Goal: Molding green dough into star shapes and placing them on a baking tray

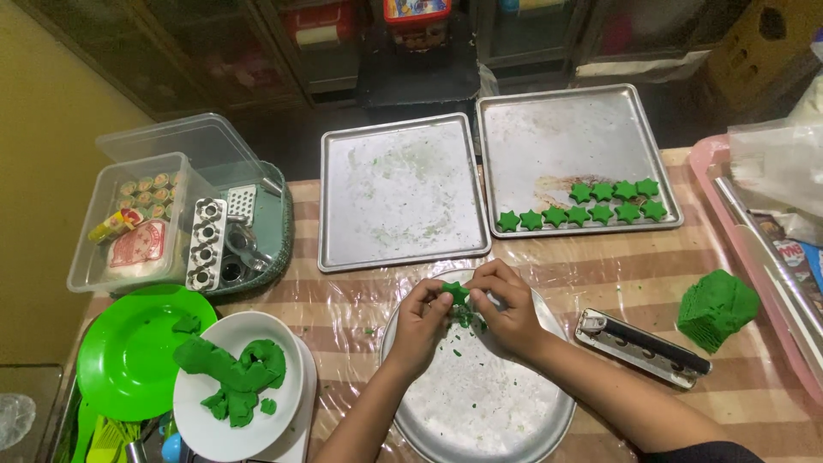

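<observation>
Both hands are meeting over the same little thing: the left hand (422,321) and the right hand (506,310) are pinching a small green star-shaped piece of dough (455,292) between their fingertips, fingers curled in tight around it. They're hovering just above the far edge of a round silver metal tray (480,411) that's dusted with green crumbs. Off to the right, a long metal cutter tool (643,347) is lying on the striped tablecloth (343,296), and further right a chunky block of green dough (717,309) is sitting near a pink tray (729,206). To the left, a white round plate (236,403) is carrying green dough scraps (231,369), partly overlapping a bright green plate (133,351). Beyond the hands, two rectangular metal baking sheets are lying side by side; the right one (566,137) is holding two rows of green dough stars (591,206), the left one (399,193) only smears.
</observation>
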